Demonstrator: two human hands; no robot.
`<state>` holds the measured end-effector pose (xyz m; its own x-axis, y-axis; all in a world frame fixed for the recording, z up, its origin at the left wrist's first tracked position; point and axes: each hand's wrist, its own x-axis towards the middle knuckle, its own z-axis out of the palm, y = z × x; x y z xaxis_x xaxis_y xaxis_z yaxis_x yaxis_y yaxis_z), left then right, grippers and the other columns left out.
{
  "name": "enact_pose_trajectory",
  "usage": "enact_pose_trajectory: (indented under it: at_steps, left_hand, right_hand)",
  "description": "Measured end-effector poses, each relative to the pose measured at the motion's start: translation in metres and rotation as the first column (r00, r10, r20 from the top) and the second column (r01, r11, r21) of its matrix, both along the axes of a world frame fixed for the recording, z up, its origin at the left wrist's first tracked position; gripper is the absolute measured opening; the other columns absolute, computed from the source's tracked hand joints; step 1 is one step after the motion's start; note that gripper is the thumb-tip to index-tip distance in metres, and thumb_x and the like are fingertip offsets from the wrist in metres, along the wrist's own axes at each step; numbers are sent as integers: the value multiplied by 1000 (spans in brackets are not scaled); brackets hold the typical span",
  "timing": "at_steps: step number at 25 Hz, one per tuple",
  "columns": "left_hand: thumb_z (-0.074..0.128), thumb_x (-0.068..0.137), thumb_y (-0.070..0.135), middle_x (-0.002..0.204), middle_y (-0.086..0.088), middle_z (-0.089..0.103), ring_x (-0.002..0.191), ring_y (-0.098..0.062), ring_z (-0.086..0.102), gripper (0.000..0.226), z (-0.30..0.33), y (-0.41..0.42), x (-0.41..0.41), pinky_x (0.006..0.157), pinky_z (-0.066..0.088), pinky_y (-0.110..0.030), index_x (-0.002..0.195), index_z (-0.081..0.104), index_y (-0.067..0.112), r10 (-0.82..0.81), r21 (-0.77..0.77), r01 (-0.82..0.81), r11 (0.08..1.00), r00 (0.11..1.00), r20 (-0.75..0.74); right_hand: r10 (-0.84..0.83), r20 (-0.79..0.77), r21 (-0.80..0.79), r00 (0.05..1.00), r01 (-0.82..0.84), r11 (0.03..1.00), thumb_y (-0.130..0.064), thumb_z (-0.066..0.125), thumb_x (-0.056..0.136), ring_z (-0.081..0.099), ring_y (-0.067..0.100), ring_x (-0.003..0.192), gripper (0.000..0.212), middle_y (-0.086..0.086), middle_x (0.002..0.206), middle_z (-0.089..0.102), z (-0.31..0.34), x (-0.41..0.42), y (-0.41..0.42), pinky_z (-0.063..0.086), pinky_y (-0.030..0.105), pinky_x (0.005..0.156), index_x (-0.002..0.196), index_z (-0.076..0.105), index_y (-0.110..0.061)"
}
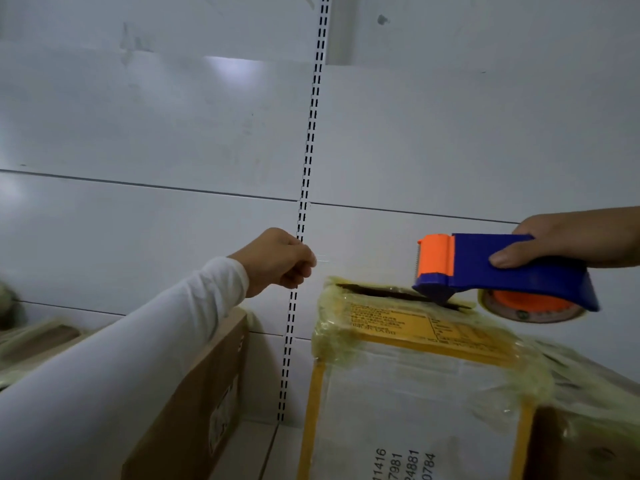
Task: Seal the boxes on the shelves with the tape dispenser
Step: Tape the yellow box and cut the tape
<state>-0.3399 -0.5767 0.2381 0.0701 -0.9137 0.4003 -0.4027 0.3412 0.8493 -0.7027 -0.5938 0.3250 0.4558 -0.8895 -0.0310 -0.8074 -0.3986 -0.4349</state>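
- Nearest me is the box [415, 393] I am working on, low and right of centre, wrapped in yellowish tape with a label on top; its long axis runs away from me toward the wall [156, 133]
- At its far end there is a dark gap [381, 291] where the flaps do not meet, running left to right across the box
- A brown box [194, 382] sits to the left, under my left sleeve [114, 368], apart from the taped one with the slotted shelf upright [304, 202] showing between them
- My right hand [568, 244] is wrapped round the dispenser [495, 268], thumb along its blue side, and holds it above the far right part of the box
- Its orange nose and toothed blade point left, and its lower front edge looks close to, maybe touching, the right end of the gap; I cannot tell which
- My left hand [280, 261] is up beyond the box's far left corner, fingers curled together as if pinching; a faint clear strip [322, 258] shows at the fingertips, probably the tape end, though I cannot follow any tape across to the dispenser
- So the gap lies between my hands and below them: the right hand is the nearer one, almost over it, the left is off to the side and higher
- I judge the next move means bringing the left hand down to the box's left edge so the tape lies along the gap, not across it
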Motion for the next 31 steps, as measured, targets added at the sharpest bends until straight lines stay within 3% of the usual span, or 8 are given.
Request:
enact_pose_trajectory:
  at_steps: [6, 14, 17, 20, 23, 27, 29, 31]
  left_hand:
    - [56, 88, 7, 62, -8, 60, 52, -17, 53, 17, -14, -10, 4, 53, 47, -26, 78, 67, -3, 3, 121, -12, 993, 997, 73]
    - [55, 90, 9, 65, -11, 62, 60, -23, 55, 25, -42, -18, -10, 66, 49, -36, 69, 65, 0, -74, 224, 55, 973, 994, 77]
    - [56, 92, 14, 67, -8, 65, 59, -19, 56, 26, -45, -19, -9, 64, 51, -33, 77, 69, -3, -100, 248, 81, 965, 993, 64]
    - [64, 89, 26, 81, -9, 69, 49, -10, 56, 26, -42, -14, -8, 44, 43, -20, 96, 65, 2, 39, 213, -85, 973, 976, 213]
    - [74, 78, 39, 92, -9, 68, 62, -15, 62, 48, -41, -5, -3, 52, 49, -25, 111, 53, 12, 227, 70, -261, 963, 922, 315]
    - [70, 84, 25, 85, -5, 70, 64, -11, 66, 15, -16, 7, -8, 61, 57, -24, 91, 71, 13, 189, -204, -148, 968, 961, 201]
    - [64, 89, 20, 90, -1, 71, 75, -9, 68, 13, -6, 12, -21, 67, 57, -24, 94, 74, 14, 58, -122, -28, 992, 967, 249]
    - [57, 90, 18, 96, 4, 71, 85, -12, 68, 19, -10, 11, -34, 78, 58, -28, 99, 74, 19, 61, -44, -46, 998, 895, 441]
  right_hand:
    - [-28, -79, 96, 997, 35, 995, -59, 75, 62, 71, 25, 73, 68, 18, 96, 75, 1, 21, -13, 55, 26, 59, 100, 72, -3]
    - [-52, -137, 111, 989, 67, 992, -65, 80, 48, 75, 26, 80, 64, 12, 95, 77, -2, 23, -19, 56, 25, 60, 89, 78, -16]
    - [-53, -136, 71, 989, 63, 996, -67, 79, 46, 75, 24, 79, 72, 9, 93, 77, -5, 23, -17, 55, 24, 60, 96, 75, -15]
    - [-65, -125, 42, 990, 71, 997, -68, 78, 44, 76, 24, 82, 80, 7, 93, 78, -7, 23, -11, 56, 25, 62, 103, 71, -13]
    - [-67, -115, 21, 991, 70, 997, -69, 77, 42, 76, 22, 78, 82, 6, 90, 78, -8, 24, -5, 55, 23, 61, 102, 70, -12]
    - [-54, -117, -9, 992, 53, 999, -70, 75, 43, 75, 20, 77, 82, 5, 89, 78, -10, 24, 1, 54, 22, 60, 101, 70, -13]
    - [-53, -100, -9, 994, 52, 999, -68, 75, 48, 75, 20, 77, 77, 5, 89, 78, -10, 24, 4, 54, 21, 58, 101, 70, -13]
    - [-60, -84, -16, 995, 58, 998, -65, 74, 54, 75, 19, 75, 70, 5, 87, 78, -12, 24, 5, 53, 19, 56, 100, 70, -12]
